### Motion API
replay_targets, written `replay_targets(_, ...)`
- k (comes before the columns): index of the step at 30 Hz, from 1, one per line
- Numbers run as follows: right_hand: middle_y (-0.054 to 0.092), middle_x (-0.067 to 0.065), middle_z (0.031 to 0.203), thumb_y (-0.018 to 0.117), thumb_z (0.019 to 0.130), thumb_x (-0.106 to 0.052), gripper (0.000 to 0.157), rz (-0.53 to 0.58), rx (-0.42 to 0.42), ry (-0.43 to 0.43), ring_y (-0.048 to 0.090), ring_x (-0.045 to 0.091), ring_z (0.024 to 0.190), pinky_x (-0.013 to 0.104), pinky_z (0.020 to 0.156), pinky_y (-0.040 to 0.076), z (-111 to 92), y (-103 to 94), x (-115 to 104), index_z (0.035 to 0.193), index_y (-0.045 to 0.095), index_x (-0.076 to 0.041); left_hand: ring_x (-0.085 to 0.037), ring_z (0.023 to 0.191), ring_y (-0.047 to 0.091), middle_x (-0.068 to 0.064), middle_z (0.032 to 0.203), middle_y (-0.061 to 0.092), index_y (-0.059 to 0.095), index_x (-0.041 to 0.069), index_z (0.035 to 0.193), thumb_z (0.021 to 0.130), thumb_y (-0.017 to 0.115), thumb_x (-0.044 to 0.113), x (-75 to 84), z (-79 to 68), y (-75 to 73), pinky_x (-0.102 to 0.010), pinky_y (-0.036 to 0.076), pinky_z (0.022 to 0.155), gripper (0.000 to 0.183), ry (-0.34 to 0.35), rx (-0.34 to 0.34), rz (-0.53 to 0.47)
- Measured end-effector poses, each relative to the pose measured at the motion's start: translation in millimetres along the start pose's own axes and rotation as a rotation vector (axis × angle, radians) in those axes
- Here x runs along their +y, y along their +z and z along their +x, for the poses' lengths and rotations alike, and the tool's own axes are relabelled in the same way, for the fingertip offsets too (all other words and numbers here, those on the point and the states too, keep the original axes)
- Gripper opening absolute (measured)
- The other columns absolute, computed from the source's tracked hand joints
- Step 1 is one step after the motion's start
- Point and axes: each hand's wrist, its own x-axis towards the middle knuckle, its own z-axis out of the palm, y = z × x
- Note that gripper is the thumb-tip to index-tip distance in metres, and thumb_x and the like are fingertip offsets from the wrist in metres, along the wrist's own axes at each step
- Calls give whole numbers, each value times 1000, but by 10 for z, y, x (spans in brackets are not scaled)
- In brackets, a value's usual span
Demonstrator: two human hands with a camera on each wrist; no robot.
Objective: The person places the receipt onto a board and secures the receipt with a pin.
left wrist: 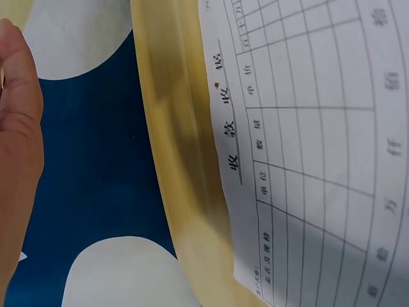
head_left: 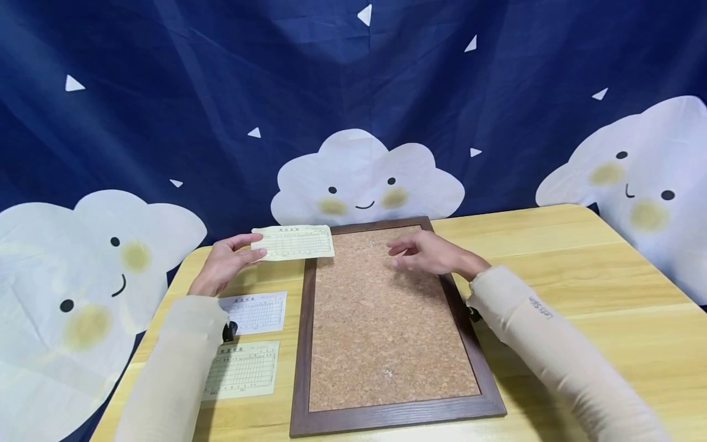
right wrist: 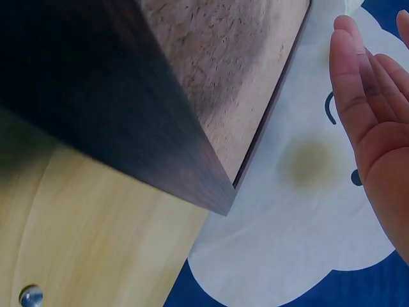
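Observation:
My left hand (head_left: 222,263) pinches the left end of a pale yellow receipt form (head_left: 297,243) between thumb and fingers. The slip is raised, and its right end overlaps the far left corner of a cork board (head_left: 381,319) with a dark brown frame (head_left: 397,410). Over the board's far right part hovers my right hand (head_left: 429,253), its fingers loosely bent and holding nothing. In the right wrist view those fingers (right wrist: 350,77) look relaxed. A white receipt form (head_left: 259,313) and another pale yellow one (head_left: 243,371) lie left of the board, partly behind my left sleeve.
The wooden table (head_left: 552,258) ends at a dark blue curtain (head_left: 221,73) printed with clouds. Small whitish spots show on the cork near its far and near ends. A small round silver piece (right wrist: 30,296) lies on the table beside the frame in the right wrist view.

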Motion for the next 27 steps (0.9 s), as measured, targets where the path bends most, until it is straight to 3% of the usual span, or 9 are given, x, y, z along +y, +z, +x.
replay_targets(10,61,29,127,65,97,-4,45,59,38,29,67,32,105,34,81,58,101,8,-43,138,52,10,-4,93,64,-19,144,49,51,-1,143,92,74,16,13,44,60,-44,50,98,58,25,-12,-29)
replay_targets(14,61,28,128,65,97,-5,46,76,46,43,68,29,104,34,80,57,152,13,-52,139,52,9,-2,92,65,-21,143,49,51,-3,142,92,74,14,13,56,102,-39,52,95,57,40,-15,-60)
replay_targets(19,59,30,129,64,96,-1,45,117,54,50,67,36,105,39,82,57,217,36,-56,139,51,9,0,92,64,-22,143,49,50,-5,142,92,73,10,21,59,150,-30,54,90,56,47,-23,-91)
replay_targets(27,61,28,128,64,97,-4,44,105,65,56,68,38,99,42,82,57,292,77,-47,138,53,8,-2,94,64,-21,145,47,51,-4,142,92,73,11,81,79,233,-28,54,89,56,50,-41,-104)
